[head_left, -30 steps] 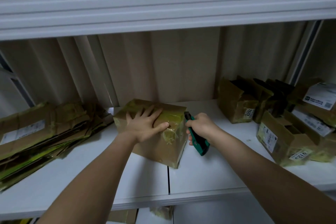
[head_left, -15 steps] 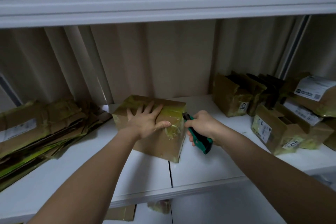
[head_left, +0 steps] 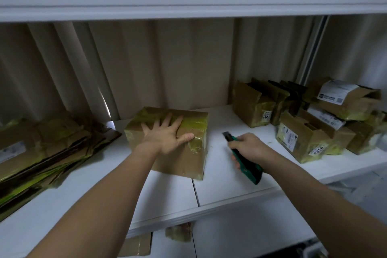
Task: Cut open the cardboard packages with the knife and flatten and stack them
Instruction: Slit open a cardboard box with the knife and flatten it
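Box [head_left: 167, 142] mid-shelf [head_left: 230, 184]; flattened stack [head_left: 41, 153] left; packages [head_left: 310, 123] right; knife [head_left: 245, 157] between box and packages.

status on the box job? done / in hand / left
Done: a stack of flattened boxes lies at the shelf's left. In hand: left hand presses flat on a taped box; right hand grips the green knife, blade off the box. Left: that box, plus the packages piled at right.

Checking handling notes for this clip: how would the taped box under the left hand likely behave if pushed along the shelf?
The taped box looks stiff, since its faces stay flat under the left hand. Its glossy tape may feel slick. Being broad and low on the shelf, it would probably slide, not tip.
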